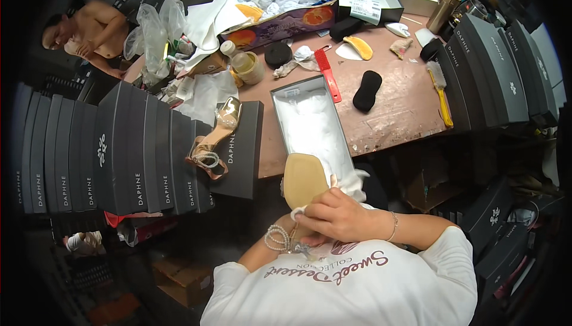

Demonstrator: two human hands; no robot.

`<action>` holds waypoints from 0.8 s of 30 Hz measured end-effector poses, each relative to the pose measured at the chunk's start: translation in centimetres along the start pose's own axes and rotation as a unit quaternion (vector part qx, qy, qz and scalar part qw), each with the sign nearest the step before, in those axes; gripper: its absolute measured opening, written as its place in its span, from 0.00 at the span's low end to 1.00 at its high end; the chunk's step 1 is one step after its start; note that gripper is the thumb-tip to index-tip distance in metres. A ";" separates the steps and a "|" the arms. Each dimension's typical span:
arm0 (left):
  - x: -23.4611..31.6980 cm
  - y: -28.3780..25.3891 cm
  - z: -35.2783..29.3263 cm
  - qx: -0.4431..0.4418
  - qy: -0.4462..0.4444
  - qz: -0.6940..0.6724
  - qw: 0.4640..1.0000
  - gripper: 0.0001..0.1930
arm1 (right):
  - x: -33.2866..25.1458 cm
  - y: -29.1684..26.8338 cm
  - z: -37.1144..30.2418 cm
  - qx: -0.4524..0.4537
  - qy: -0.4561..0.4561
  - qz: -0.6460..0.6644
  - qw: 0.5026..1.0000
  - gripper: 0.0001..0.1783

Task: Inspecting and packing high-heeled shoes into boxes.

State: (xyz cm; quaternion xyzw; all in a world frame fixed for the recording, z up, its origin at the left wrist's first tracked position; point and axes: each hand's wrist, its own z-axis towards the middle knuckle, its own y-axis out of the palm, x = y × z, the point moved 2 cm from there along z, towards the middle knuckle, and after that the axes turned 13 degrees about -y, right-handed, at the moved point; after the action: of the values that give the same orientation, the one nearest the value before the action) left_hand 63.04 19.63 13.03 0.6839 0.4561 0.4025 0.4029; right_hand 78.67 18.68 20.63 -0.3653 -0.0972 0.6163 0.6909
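A sandal is held sole-up in front of my chest, its beige sole (305,182) facing me and its pearl-beaded strap (277,238) dangling below. My left hand (289,225) is closed around its heel end, though most of those fingers are hidden. Across the heel end, my right hand (339,214) has its fingers curled in, with a crumpled white cloth (355,186) sticking out beside the knuckles. Just beyond the sole lies an open grey shoebox (276,114) lined with white tissue. The matching gold sandal (226,117) rests on a dark shoebox (245,147) to the left.
Dark shoeboxes (122,153) line the left side, and more (485,70) stand at the right. On the table are a red comb-like tool (326,73), a black pad (367,91), a yellow-handled brush (441,97) and a jar (249,69). Another person (98,34) sits far left.
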 end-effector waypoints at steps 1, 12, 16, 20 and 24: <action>0.1 -0.1 0.1 0.011 -0.001 0.027 1.000 0.37 | 1.2 0.1 -0.2 0.003 0.022 -0.006 1.000 0.25; -1.0 0.1 0.5 -0.008 0.008 0.020 1.000 0.39 | 8.2 -1.1 1.1 0.044 0.098 -0.051 0.993 0.21; -0.2 0.1 0.3 -0.028 0.040 0.073 0.996 0.38 | 1.9 -0.4 -1.0 -0.053 0.054 0.000 0.997 0.22; -0.3 0.8 -0.1 0.009 0.032 0.045 0.998 0.39 | 5.1 -2.0 -1.1 0.039 0.086 -0.067 0.993 0.25; -1.0 -0.1 -0.5 -0.005 0.043 0.052 0.998 0.37 | 0.4 -0.9 -2.1 0.025 0.041 0.025 0.999 0.25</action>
State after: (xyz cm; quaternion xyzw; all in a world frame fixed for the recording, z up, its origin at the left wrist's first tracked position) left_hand 62.25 18.81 12.92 0.6863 0.4352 0.4544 0.3649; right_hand 80.71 18.27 19.60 -0.3750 -0.0445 0.6198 0.6879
